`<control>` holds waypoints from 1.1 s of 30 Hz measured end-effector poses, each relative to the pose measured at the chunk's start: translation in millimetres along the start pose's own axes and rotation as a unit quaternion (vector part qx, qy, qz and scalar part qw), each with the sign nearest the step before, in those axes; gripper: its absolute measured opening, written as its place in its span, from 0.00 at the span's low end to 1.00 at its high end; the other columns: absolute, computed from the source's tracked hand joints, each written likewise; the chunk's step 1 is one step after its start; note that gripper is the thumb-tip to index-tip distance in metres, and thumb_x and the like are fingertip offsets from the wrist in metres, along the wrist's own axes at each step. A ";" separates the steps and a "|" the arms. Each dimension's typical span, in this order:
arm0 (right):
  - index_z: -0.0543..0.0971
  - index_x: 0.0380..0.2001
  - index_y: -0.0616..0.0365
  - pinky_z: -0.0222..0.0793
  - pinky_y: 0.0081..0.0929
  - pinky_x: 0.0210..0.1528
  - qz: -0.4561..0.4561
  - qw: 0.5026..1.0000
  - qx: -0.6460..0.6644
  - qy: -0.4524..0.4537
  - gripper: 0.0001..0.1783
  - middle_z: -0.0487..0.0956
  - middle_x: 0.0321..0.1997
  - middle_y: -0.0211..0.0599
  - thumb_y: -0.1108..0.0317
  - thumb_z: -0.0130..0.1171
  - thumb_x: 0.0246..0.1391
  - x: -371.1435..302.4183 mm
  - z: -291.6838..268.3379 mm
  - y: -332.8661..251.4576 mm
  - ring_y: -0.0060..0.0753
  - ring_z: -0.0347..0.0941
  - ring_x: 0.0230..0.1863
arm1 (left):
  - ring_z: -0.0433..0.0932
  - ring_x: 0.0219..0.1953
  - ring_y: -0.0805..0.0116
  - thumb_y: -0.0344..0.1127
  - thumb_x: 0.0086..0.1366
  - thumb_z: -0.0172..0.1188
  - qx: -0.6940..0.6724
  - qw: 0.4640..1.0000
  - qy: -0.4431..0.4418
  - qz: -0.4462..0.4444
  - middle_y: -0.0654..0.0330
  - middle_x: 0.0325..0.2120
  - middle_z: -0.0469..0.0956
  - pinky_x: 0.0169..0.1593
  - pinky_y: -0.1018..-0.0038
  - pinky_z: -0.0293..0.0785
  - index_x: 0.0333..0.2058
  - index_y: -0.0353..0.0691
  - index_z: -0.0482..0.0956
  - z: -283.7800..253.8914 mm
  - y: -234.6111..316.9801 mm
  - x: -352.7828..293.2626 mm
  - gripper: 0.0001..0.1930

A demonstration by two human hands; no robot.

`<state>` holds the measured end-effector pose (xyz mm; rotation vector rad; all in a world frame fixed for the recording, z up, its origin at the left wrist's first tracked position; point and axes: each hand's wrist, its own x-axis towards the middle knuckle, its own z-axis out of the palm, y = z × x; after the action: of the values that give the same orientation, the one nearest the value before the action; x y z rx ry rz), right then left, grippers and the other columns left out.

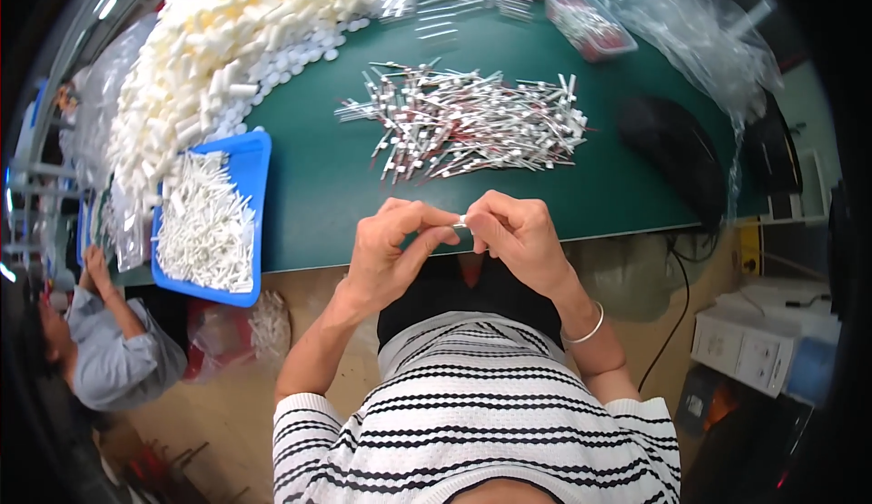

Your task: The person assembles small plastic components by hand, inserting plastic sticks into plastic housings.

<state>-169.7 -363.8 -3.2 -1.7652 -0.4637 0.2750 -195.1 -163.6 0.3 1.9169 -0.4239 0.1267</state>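
At the near edge of the green-topped table (318, 186), the person's left hand (391, 245) and right hand (525, 241) met, both pinching a small slender white piece (460, 222) between narrowed fingertips, presumably for fine control. A loose heap of thin white-and-red sticks (481, 123) lay just beyond, probably for easy reach, and a blue plastic tray (258, 186) of slim white tubes (204, 232) sat left. Fingers covered most of the piece, so I couldn't make out its full shape.

Left grip (389, 242) beside right grip (521, 239), both in pinches
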 end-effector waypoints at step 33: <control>0.72 0.45 0.62 0.78 0.19 0.35 0.037 0.895 0.437 0.076 0.12 0.79 0.46 0.46 0.67 0.55 0.62 -3.5 17.7 26.0 0.23 0.78 0.32 | 0.77 0.27 0.70 0.22 0.58 0.61 0.022 0.998 0.028 -0.042 0.54 0.32 0.80 0.33 0.74 0.74 0.45 0.34 0.76 19.0 -8.4 -12.3 0.15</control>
<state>-176.2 -354.9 -32.9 -0.9058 -0.1103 0.3301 -205.7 -175.5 -17.8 1.9660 -0.3034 0.1355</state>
